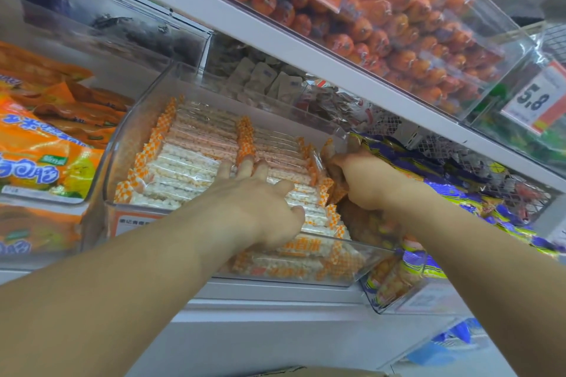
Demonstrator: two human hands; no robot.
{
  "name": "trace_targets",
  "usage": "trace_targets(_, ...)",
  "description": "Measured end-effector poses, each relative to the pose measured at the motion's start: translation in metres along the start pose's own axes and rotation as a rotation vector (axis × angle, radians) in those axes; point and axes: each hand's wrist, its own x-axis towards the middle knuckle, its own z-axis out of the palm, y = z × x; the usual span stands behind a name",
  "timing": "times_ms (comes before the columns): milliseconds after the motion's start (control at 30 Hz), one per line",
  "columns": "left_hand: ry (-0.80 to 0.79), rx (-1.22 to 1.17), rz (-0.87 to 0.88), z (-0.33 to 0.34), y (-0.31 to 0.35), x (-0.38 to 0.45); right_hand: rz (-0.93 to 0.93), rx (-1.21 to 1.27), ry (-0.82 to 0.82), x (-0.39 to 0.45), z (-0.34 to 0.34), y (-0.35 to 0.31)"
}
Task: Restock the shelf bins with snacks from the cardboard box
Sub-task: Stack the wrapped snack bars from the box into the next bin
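I'm pressing my left hand, fingers spread, on snack bars lying crosswise; my right hand is gripping the bin wall.

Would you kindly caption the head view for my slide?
Left hand presses rice bars flat in a clear bin; right hand grips its side wall.

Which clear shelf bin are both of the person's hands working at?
The middle bin, filled with puffed-rice bars in orange-checked wrappers. The left hand lies on the bars; the right hand is at its right wall. Neighbouring bins hold orange and purple bags.
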Motion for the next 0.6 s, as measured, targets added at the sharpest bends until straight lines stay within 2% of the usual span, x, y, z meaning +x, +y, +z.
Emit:
trace_targets(300, 0.009, -0.003, 0.008, 0.001, 0.000, 0.001, 0.003, 0.048, -0.254, 0.023, -0.008, 0.006)
trace_targets(467, 0.014, -0.013, 0.012, 0.001, -0.001, 0.001, -0.038, 0.148, -0.128, 0.024, -0.006, 0.013)
trace_targets(600, 0.014, -0.018, 0.013, 0.002, -0.002, 0.001, -0.081, 0.108, -0.122, 0.031, -0.002, 0.011)
